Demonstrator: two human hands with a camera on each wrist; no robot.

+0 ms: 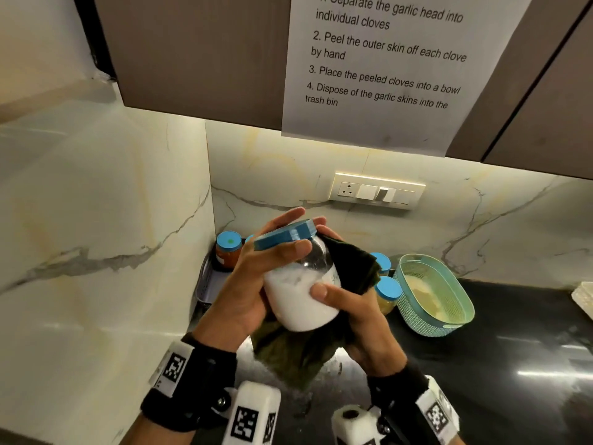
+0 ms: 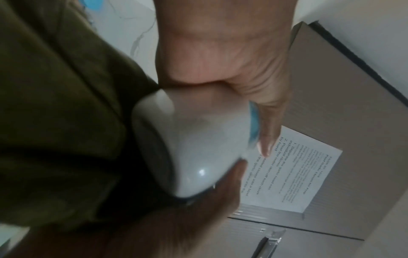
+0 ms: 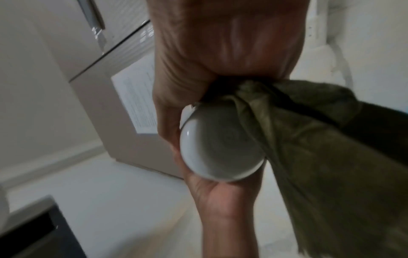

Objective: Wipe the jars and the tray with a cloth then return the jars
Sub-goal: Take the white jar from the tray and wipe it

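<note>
A glass jar [image 1: 300,297] of white powder with a blue lid [image 1: 284,236] is held tilted in the air above the dark counter. My left hand [image 1: 298,231] grips it round the lid and neck. My right hand [image 1: 330,277] cups the jar's body through a dark green cloth [image 1: 295,354], its thumb bare on the glass. The cloth hangs below the jar. The right wrist view shows the jar's round base [image 3: 220,148] with the cloth [image 3: 309,148] draped over one side. A grey tray [image 1: 205,284] sits in the back corner holding a jar of red contents [image 1: 228,252].
Two more blue-lidded jars [image 1: 387,292] stand on the counter just right of my hands, beside a teal basket [image 1: 433,297]. A marble wall closes in on the left. Overhead cabinets with a taped paper sheet hang close above. A white object [image 1: 584,297] is at the right edge.
</note>
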